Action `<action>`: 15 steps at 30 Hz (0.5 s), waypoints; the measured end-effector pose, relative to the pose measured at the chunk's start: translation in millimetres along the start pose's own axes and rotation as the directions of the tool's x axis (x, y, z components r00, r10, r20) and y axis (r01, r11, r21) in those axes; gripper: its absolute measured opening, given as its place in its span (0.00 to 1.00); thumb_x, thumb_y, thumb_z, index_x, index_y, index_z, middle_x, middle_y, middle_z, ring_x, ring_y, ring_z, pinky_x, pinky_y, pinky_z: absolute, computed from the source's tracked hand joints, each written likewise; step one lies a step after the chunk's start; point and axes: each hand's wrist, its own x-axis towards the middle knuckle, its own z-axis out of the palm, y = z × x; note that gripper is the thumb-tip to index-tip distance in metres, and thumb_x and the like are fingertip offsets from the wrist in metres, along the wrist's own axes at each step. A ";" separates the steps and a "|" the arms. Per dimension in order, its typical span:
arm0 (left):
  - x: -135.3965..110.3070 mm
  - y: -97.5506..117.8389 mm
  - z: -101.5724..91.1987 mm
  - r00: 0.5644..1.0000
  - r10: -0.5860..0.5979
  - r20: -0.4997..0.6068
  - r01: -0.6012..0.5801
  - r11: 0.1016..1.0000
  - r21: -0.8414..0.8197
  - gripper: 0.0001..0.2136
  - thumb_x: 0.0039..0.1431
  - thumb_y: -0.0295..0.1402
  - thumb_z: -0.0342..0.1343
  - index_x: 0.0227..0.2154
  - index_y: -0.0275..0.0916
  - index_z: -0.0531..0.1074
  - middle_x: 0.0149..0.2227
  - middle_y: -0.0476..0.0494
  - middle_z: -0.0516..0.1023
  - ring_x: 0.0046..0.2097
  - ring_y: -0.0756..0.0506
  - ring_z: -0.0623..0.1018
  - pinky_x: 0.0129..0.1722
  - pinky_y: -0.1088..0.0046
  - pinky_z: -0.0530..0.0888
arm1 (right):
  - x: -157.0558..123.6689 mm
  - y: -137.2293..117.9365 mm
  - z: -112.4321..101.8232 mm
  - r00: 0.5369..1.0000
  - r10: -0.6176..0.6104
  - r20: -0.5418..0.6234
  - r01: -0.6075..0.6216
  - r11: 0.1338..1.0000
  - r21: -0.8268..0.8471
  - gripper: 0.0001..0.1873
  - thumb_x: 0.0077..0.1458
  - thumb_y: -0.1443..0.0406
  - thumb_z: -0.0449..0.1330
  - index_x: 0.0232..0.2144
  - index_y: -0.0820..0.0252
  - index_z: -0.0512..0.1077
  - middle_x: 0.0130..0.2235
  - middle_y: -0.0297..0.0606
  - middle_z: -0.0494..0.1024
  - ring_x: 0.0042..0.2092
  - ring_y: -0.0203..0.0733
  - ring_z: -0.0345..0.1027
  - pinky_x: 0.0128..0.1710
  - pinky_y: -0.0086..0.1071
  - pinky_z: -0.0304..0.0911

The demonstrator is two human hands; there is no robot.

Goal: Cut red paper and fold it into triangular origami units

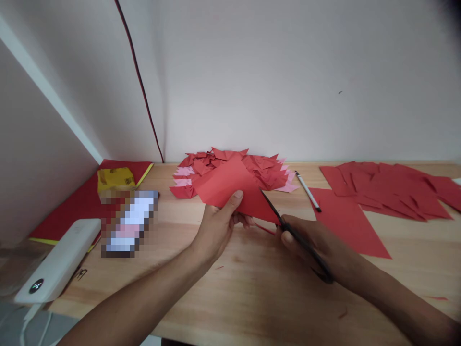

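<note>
My left hand [219, 223] pinches a red sheet of paper [230, 190] by its lower edge and holds it tilted above the wooden table [252, 288]. My right hand [313, 245] is closed round black scissors [288, 226]. The blades point up and left along the sheet's right edge. A pile of folded red and pink paper pieces [234, 168] lies just behind the sheet, against the wall.
A white pen [308, 191] lies right of the pile. Red sheets [389, 190] are spread at the right, one large sheet [347, 221] nearer. At the left are a yellow pack [115, 179], a blurred object [127, 223], a white device [59, 262] and a red folder [75, 204].
</note>
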 end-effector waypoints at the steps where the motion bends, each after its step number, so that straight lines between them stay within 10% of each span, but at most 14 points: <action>1: -0.3 -0.4 0.2 1.000 -0.010 0.000 0.010 1.000 0.002 0.09 0.57 0.36 0.57 0.34 0.35 0.69 0.25 0.48 0.75 0.22 0.51 0.74 0.20 0.77 0.69 | 0.1 0.6 -0.3 1.000 -0.002 0.004 0.002 1.000 0.004 0.18 0.60 0.53 0.48 0.24 0.57 0.57 0.24 0.30 0.59 0.25 0.34 0.51 0.23 0.29 0.49; 15: -1.3 -1.3 0.8 0.998 -0.058 0.004 0.058 0.998 -0.003 0.10 0.57 0.36 0.57 0.35 0.33 0.69 0.23 0.46 0.75 0.24 0.49 0.76 0.23 0.75 0.72 | -1.5 3.9 0.5 0.999 0.044 -0.031 -0.044 0.999 -0.005 0.16 0.60 0.56 0.50 0.24 0.57 0.60 0.23 0.30 0.62 0.23 0.33 0.52 0.21 0.28 0.48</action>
